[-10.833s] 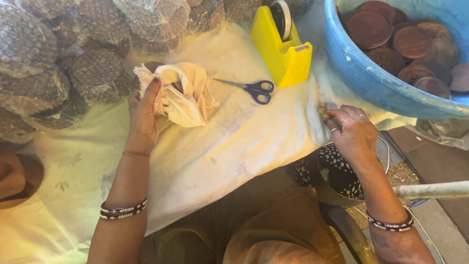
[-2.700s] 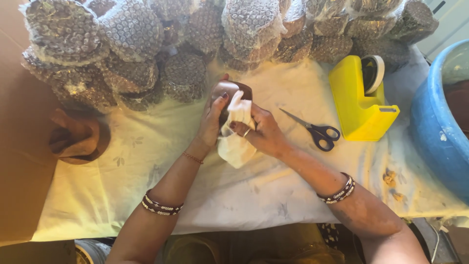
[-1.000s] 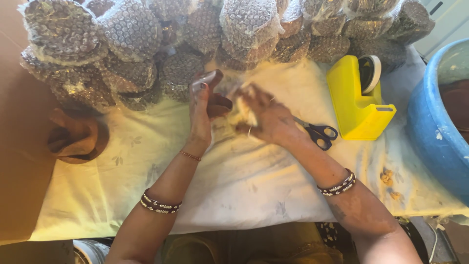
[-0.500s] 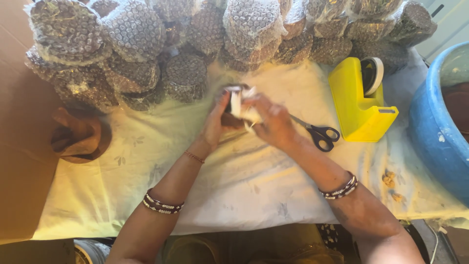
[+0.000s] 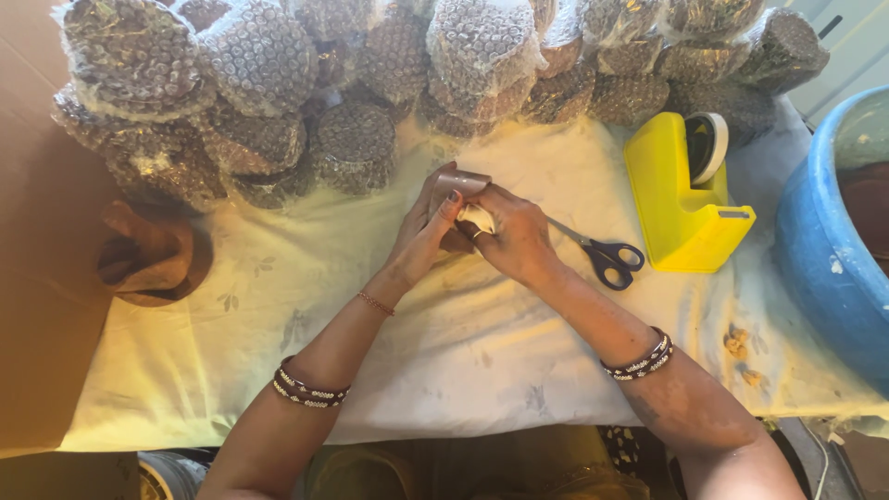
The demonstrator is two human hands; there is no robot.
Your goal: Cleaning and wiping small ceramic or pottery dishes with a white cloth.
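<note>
Both hands meet near the middle of the surface (image 5: 278, 389), a little toward its far edge. The left hand (image 5: 428, 227) and the right hand (image 5: 514, 236) are closed around a small brown object (image 5: 460, 181) with a scrap of white paper (image 5: 479, 218) pressed against it. The left fingers lie along its near side, and the right hand cups it from the other. Most of the object is covered by the hands, so its exact shape is hard to tell; it looks like a small round clay piece.

The step in hand appears to be wrapping: the paper is being folded tight about the piece. Closing the wrap would call for one hand to keep the fold pinched while the other goes for something to fasten it.

Just to the right of the hands lie scissors (image 5: 602, 255) with dark handles, blades pointing toward the hands. Beyond them stands a yellow tape dispenser (image 5: 681, 199), toward the right end of the surface. A row of bubble-wrapped bundles (image 5: 278, 83) is heaped along the far edge. A blue tub (image 5: 820, 268) sits at the right edge. A brown cloth-like lump (image 5: 148, 259) rests by the left edge, beside brown cardboard (image 5: 37, 278).
</note>
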